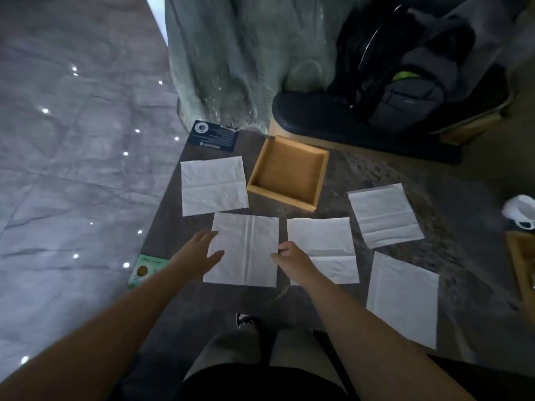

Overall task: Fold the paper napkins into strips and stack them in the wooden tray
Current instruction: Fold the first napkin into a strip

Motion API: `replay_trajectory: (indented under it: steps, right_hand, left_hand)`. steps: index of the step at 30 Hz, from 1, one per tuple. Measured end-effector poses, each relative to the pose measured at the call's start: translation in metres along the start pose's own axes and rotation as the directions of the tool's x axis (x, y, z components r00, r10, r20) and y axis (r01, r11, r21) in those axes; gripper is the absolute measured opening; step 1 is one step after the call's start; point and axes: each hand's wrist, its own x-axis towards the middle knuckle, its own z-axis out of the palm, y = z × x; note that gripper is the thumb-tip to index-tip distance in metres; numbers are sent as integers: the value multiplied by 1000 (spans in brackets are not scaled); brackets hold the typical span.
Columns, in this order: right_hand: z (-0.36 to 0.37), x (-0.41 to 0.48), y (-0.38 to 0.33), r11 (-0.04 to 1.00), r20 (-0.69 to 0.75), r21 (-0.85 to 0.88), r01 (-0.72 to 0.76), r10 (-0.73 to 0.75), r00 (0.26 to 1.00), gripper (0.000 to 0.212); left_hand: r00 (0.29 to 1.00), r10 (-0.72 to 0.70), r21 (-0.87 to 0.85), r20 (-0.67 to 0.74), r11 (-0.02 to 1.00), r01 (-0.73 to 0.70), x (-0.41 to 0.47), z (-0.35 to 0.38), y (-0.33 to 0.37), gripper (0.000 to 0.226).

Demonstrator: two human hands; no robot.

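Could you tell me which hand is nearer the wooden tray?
Right. The right hand pinches a napkin's edge straight in front of the wooden tray; the left hand lies off to the tray's left.

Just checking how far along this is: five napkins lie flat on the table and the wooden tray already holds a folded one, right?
Not quite: the head view shows the wooden tray holding nothing yet. Five napkins do lie flat on the table.
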Motion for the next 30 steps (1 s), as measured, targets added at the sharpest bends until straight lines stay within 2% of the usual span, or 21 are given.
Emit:
replay_trajectory:
  steps: [3,8,12,17,19,23,26,28,30]
  right_hand:
    - [4,4,3,999,-5,35,-37,37,999,48]
    - [8,12,3,992,-5,101,-74,75,997,51]
    - [18,22,3,994,-40,84,-63,66,997,56]
    - [26,38,2,989,-82,116,-88,97,992,42]
    - [28,44,1,977,-70,177,-117,131,989,36]
    - [36,47,0,910,4,370,-186,199,980,50]
    - [37,47,0,894,51,403,-198,193,980,27]
    - [37,47,-1,880,113,408,-245,217,970,22]
    - [39,48,-1,901,107,370,-227,201,974,21]
  left_hand:
    - [995,94,24,-27,995,-93,-10,19,-2,75]
    - [993,111,94,34,989,-114,-4,41,-4,73]
    - [985,147,153,88,975,-160,2,51,-8,72]
    - [982,160,172,97,969,-175,6,62,-20,75]
    - [981,162,193,110,964,-181,4,64,-23,76]
    - [980,152,245,132,953,-181,5,64,-24,75]
    - [979,150,251,135,951,-181,5,63,-27,74]
    - [979,147,256,143,950,-180,6,63,-28,75]
    - [979,148,258,141,949,-181,6,64,-29,75]
